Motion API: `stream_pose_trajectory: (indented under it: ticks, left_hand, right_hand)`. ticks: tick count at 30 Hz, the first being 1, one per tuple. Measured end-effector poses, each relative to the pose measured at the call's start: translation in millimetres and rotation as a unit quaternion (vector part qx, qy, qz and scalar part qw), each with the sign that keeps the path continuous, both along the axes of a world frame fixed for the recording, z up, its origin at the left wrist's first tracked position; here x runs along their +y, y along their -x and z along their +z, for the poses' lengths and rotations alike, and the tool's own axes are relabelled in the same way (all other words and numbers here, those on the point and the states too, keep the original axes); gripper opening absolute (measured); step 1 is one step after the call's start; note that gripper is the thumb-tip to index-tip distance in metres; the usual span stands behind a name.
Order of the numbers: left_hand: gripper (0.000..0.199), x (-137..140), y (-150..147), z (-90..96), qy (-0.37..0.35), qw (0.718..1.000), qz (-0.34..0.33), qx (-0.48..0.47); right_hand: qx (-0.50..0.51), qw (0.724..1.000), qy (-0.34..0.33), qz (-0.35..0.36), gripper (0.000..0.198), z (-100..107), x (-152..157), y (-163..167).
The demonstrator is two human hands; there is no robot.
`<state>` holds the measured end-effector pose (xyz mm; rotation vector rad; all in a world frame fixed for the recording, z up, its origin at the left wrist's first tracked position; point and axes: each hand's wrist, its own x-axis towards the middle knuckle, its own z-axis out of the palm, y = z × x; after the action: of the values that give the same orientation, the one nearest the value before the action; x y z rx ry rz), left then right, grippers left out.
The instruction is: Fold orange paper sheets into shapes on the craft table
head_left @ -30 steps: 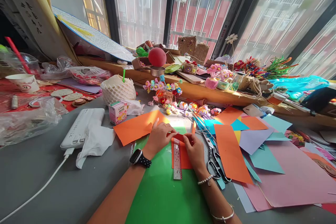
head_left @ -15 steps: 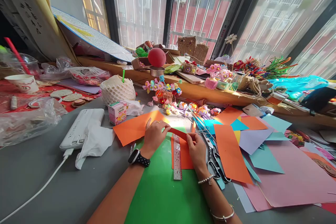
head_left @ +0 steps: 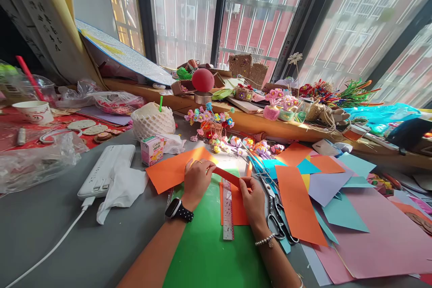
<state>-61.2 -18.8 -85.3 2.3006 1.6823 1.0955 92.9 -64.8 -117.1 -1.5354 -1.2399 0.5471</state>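
Note:
A narrow orange paper strip (head_left: 227, 176) stretches between my two hands, above the green mat (head_left: 209, 252). My left hand (head_left: 197, 181) pinches its left end; my right hand (head_left: 252, 200) grips the other end. Below the strip lies a clear ruler (head_left: 228, 216) with pink markings, on top of an orange paper piece (head_left: 239, 207). Just beyond my left hand is a larger orange sheet (head_left: 168, 168). Scissors (head_left: 276, 220) with metal handles rest right of my right hand, beside another orange sheet (head_left: 299, 204).
On the left are a white power bank (head_left: 104, 171) with its cable, a crumpled tissue (head_left: 123, 189) and a small pink box (head_left: 151, 150). Behind stand a net-wrapped coconut (head_left: 153, 121) and a flower basket (head_left: 212, 128). Coloured paper, including pink sheets (head_left: 381, 243), spreads over the right side.
Both hands keep hold of the strip, which now shows a little longer between them. The view has tilted slightly, so most things sit a little lower.

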Motion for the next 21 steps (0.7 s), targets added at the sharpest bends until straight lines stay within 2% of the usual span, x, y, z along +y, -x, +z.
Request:
stream_pose_trajectory:
  ticks: [6,8,10,12,17,19,21]
  left_hand:
    - [0.022,3.1,3.7,-1.3,-0.016,0.999,0.039,0.004]
    - [0.023,5.5,6.3,-1.3,-0.01,0.998,0.066,-0.017]
    - [0.023,6.8,7.4,-0.8,0.003,0.997,0.066,-0.05]
    - [0.023,6.5,6.1,-0.1,0.028,0.996,0.024,-0.077]
    - [0.029,1.1,-2.6,0.7,0.12,0.975,-0.17,-0.079]
    - [0.032,-0.5,-4.9,1.1,0.144,0.962,-0.216,-0.08]
    - [0.032,-1.1,-5.6,2.2,0.158,0.955,-0.231,-0.102]
  right_hand:
    - [0.002,1.0,0.006,-0.008,0.023,-2.6,0.6,-2.9]
    - [0.022,0.999,0.016,-0.023,0.024,-2.6,0.5,-4.7]
    - [0.059,0.998,0.027,-0.027,0.026,-2.8,0.8,-6.1]
    - [0.094,0.995,0.024,-0.023,0.027,-2.7,1.3,-6.7]
    - [0.131,0.991,-0.033,-0.009,0.028,2.0,0.2,-3.9]
    - [0.131,0.99,-0.04,0.016,0.026,5.1,-1.2,-2.0]
    - [0.121,0.991,-0.032,0.05,0.024,7.6,-2.3,-0.4]
